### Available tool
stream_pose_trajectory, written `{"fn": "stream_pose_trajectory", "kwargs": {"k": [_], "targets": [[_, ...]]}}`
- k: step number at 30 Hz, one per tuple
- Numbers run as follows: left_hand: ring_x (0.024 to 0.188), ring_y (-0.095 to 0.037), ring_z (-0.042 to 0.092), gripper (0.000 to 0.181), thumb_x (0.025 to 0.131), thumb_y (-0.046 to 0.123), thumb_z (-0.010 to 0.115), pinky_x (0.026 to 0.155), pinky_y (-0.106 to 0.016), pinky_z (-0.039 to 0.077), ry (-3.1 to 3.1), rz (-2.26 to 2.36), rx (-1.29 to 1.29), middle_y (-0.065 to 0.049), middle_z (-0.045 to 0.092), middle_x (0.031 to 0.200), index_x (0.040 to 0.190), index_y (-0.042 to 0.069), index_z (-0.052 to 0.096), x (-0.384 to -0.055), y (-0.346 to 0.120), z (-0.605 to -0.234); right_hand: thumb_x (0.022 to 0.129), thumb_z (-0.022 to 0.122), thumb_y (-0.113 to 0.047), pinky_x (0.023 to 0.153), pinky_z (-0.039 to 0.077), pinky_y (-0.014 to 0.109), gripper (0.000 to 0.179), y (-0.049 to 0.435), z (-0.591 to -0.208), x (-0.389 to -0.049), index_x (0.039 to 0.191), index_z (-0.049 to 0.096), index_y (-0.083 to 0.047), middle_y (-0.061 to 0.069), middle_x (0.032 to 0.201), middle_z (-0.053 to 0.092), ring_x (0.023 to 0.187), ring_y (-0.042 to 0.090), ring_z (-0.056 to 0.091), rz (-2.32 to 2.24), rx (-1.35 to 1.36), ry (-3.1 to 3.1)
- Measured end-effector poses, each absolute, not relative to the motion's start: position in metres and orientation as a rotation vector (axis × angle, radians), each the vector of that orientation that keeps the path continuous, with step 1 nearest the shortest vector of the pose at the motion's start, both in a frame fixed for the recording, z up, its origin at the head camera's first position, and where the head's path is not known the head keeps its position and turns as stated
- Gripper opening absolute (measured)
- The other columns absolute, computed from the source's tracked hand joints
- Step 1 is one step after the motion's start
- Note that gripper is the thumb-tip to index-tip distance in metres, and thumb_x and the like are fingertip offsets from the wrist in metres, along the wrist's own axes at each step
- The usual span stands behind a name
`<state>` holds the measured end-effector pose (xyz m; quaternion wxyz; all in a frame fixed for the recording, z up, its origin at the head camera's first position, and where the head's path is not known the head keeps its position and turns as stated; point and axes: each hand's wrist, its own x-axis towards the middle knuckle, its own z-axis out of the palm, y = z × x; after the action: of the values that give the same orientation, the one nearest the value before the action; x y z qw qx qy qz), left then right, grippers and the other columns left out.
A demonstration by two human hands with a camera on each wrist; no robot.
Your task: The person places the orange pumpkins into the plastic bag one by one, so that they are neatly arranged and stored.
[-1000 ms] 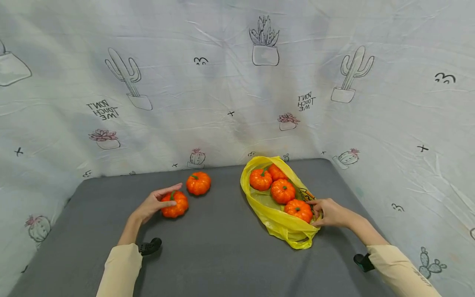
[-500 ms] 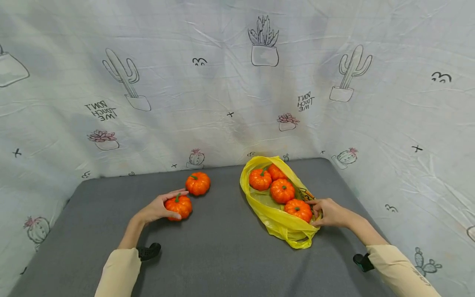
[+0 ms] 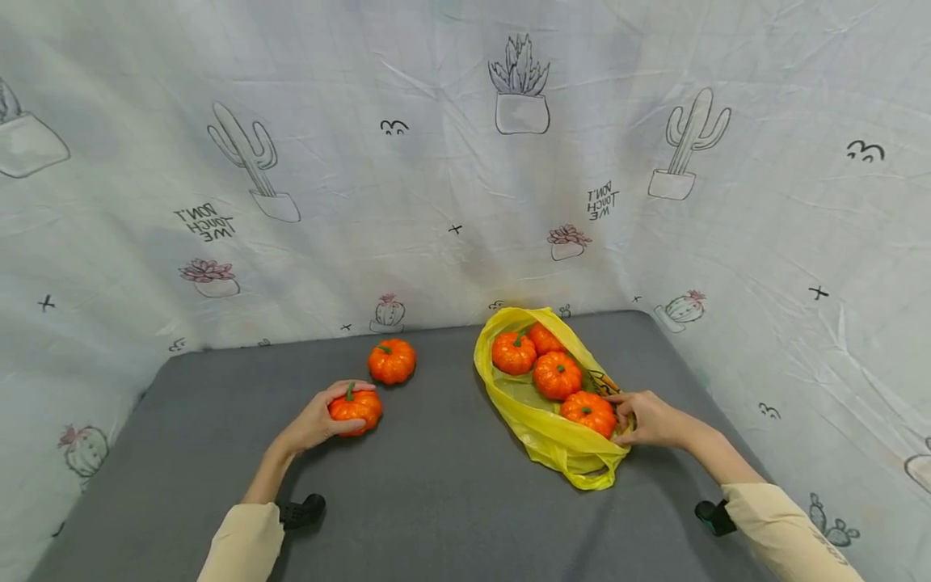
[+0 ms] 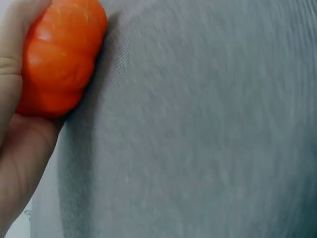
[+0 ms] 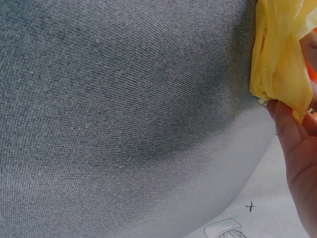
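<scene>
My left hand (image 3: 316, 420) grips a small orange pumpkin (image 3: 361, 413), thumb on the near side and fingers over the far side. In the left wrist view that pumpkin (image 4: 64, 59) sits against the palm, close to the cloth. A second pumpkin (image 3: 392, 361) lies just behind it on the table. On the right, a yellow plastic bag (image 3: 534, 440) lies with its mouth spread, several pumpkins (image 3: 557, 376) inside. My right hand (image 3: 647, 418) pinches the bag's right edge between thumb and fingers; the right wrist view shows fingertips (image 5: 285, 119) on the yellow plastic (image 5: 282, 64).
The grey table (image 3: 436, 501) runs back to a white curtain (image 3: 451, 162) printed with cacti, which also encloses both sides. Dark wrist cameras (image 3: 305, 511) hang at both sleeves. One bag handle (image 3: 598, 477) lies toward the front.
My left hand has closed round the nearer pumpkin and shifted it slightly right and toward me, away from the other pumpkin. The right hand and the bag have stayed in place.
</scene>
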<state>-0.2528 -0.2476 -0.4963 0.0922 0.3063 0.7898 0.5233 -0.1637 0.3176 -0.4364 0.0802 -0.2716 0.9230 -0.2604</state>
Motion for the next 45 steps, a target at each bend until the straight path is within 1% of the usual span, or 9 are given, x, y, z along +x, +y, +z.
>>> {"fn": "stream_pose_trajectory", "kwargs": {"k": [3,8,12,15,23,27,33,37,45], "targets": [[0.103,-0.016,0.054,0.05,0.085,0.006,0.072,0.081,-0.031,0.05,2.319,1.611,0.804,-0.019,0.047,0.133,0.133,0.005,0.054,-0.25,-0.247,-0.491,0.074,0.082,-0.012,0.045,0.033,0.018,0.034,0.317,-0.436,-0.163,0.06,0.051,-0.015,0.036,0.12,0.057,0.045,-0.004,0.029,-0.775,-0.814,2.755],[0.106,-0.02,0.053,0.053,0.087,0.009,0.071,0.081,-0.03,0.051,2.296,1.717,0.673,-0.018,0.044,0.134,0.136,0.005,0.051,-0.248,-0.241,-0.471,0.075,0.082,-0.013,0.046,0.033,0.018,0.034,0.317,-0.436,-0.164,0.06,0.051,-0.015,0.035,0.12,0.056,0.044,-0.002,0.035,-0.778,-0.812,2.754],[0.107,-0.024,0.05,0.053,0.088,0.01,0.07,0.081,-0.028,0.051,2.336,1.767,0.579,-0.019,0.041,0.135,0.137,0.004,0.05,-0.244,-0.233,-0.456,0.074,0.082,-0.014,0.046,0.032,0.019,0.035,0.318,-0.435,-0.164,0.06,0.05,-0.015,0.036,0.12,0.056,0.044,0.0,0.039,-0.774,-0.803,2.757],[0.107,-0.025,0.047,0.053,0.089,0.011,0.069,0.08,-0.026,0.05,2.382,1.792,0.498,-0.02,0.04,0.136,0.138,0.003,0.049,-0.237,-0.226,-0.446,0.074,0.082,-0.015,0.046,0.032,0.019,0.035,0.318,-0.434,-0.164,0.06,0.05,-0.013,0.036,0.12,0.056,0.045,0.0,0.039,-0.77,-0.802,2.756],[0.107,-0.023,0.046,0.052,0.089,0.01,0.069,0.079,-0.021,0.049,2.407,1.932,0.414,-0.013,0.04,0.135,0.137,0.005,0.05,-0.221,-0.204,-0.423,0.074,0.082,-0.013,0.045,0.034,0.019,0.034,0.322,-0.435,-0.163,0.06,0.051,-0.016,0.037,0.119,0.056,0.043,-0.002,0.038,-0.776,-0.828,2.757],[0.109,-0.025,0.044,0.051,0.088,0.008,0.069,0.08,-0.022,0.048,2.394,1.941,0.424,-0.011,0.04,0.136,0.136,0.005,0.051,-0.211,-0.197,-0.417,0.075,0.081,-0.012,0.045,0.034,0.018,0.033,0.321,-0.435,-0.164,0.06,0.052,-0.016,0.038,0.118,0.056,0.044,-0.002,0.038,-0.776,-0.83,2.748],[0.111,-0.028,0.047,0.048,0.086,0.003,0.07,0.082,-0.025,0.05,2.374,1.937,0.556,-0.011,0.041,0.138,0.132,0.005,0.055,-0.194,-0.185,-0.412,0.075,0.082,-0.015,0.046,0.034,0.018,0.033,0.319,-0.437,-0.164,0.06,0.052,-0.016,0.036,0.119,0.057,0.044,-0.002,0.038,-0.78,-0.831,2.744],[0.109,-0.026,0.05,0.048,0.085,-0.001,0.069,0.082,-0.027,0.051,2.322,1.961,0.626,-0.008,0.042,0.137,0.131,0.005,0.055,-0.185,-0.177,-0.411,0.076,0.082,-0.017,0.047,0.033,0.018,0.034,0.317,-0.438,-0.163,0.06,0.052,-0.016,0.035,0.118,0.057,0.045,0.0,0.042,-0.781,-0.836,2.737],[0.109,-0.022,0.051,0.048,0.084,-0.001,0.07,0.086,-0.027,0.049,2.258,1.989,0.707,-0.006,0.044,0.136,0.13,0.006,0.056,-0.177,-0.163,-0.412,0.075,0.082,-0.016,0.046,0.032,0.018,0.034,0.32,-0.439,-0.163,0.06,0.052,-0.016,0.035,0.118,0.058,0.045,-0.001,0.041,-0.781,-0.842,2.757]]}}
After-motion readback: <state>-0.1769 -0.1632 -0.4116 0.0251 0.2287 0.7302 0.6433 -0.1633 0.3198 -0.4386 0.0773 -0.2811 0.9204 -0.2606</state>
